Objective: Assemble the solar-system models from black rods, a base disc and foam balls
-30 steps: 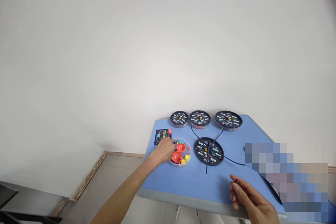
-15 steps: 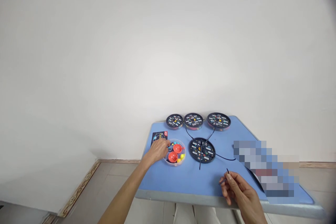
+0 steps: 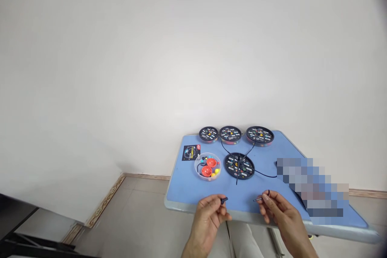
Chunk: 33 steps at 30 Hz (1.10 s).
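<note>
Fingers [image 3: 216, 200] of the left hand [image 3: 207, 221]: what do they have?

A short dark stub [image 3: 224, 200], pinched narrowly against the thumb, above the front of the blue desk [image 3: 184, 185]. The right hand [image 3: 279, 211] pinches just as narrowly on a thin dark rod [image 3: 258, 200], with a little dark loop [image 3: 268, 192] by its fingertips. At this size, I can't swear the rod isn't a stiff length of cord.

How would those pieces handle?

Light and fairly stiff, I'd judge, probably plastic. They should need only a gentle fingertip grip, but anything that slim could roll or slip, so the end of each piece looks like the surest place to hold.

And around them?

A black cord [image 3: 263, 174] runs across the desk and over a round black disc [image 3: 239, 165] printed with small labels. Left of that disc, a clear round tray [image 3: 199, 173] holds two red-orange half-spheres [image 3: 211, 163], yellow balls [image 3: 217, 171] and a coil of thin cord. A dark printed card [image 3: 191, 152] lies just beside the tray, and three matching discs [image 3: 230, 134] line the far edge. A pixelated patch [image 3: 311, 185] hides part of the right side.
</note>
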### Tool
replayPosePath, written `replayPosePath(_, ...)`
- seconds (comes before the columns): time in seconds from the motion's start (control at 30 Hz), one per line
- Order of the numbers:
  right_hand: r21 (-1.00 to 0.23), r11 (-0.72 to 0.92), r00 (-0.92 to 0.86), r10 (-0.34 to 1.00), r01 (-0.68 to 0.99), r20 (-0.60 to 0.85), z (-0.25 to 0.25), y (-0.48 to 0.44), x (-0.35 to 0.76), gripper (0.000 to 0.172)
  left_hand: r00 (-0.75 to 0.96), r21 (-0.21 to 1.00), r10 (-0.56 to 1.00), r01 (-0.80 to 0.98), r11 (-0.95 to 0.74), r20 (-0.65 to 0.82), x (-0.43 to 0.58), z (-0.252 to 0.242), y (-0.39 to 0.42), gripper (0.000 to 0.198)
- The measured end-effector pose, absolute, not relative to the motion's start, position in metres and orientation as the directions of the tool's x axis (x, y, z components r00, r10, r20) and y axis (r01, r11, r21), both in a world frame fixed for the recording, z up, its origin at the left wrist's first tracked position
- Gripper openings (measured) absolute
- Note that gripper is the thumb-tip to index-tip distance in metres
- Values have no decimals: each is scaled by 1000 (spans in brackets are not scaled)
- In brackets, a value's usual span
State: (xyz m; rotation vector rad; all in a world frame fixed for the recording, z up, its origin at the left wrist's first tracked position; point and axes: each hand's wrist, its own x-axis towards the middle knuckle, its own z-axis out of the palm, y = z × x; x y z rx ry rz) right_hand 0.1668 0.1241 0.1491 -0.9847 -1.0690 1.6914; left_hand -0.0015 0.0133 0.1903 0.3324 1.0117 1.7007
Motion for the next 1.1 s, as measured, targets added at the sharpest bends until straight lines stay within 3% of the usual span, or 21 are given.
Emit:
replayPosePath(0.17,-884,-311,-382,908,-350,-169,163,104,163,38,-454,854,867,-515,-68,-205,16,188,5,42)
replayPosePath(0.33,-891,-282,-449,888,-355,-102,179,92,158,35,-541,948,840,-284,-145,-34,22,184,1,41)
replayPosePath(0.53,-891,-282,-484,871,-355,-83,182,85,155,35,-586,968,799,-95,-231,134,31,173,-1,31)
replayPosePath(0.77,-886,-290,-523,850,-363,-64,185,78,147,36,-558,905,727,364,-220,401,36,168,-4,31)
replayPosePath(1.1,-911,-271,-541,838,-310,-65,191,72,144,39,-550,876,714,443,-190,433,33,171,-2,31)
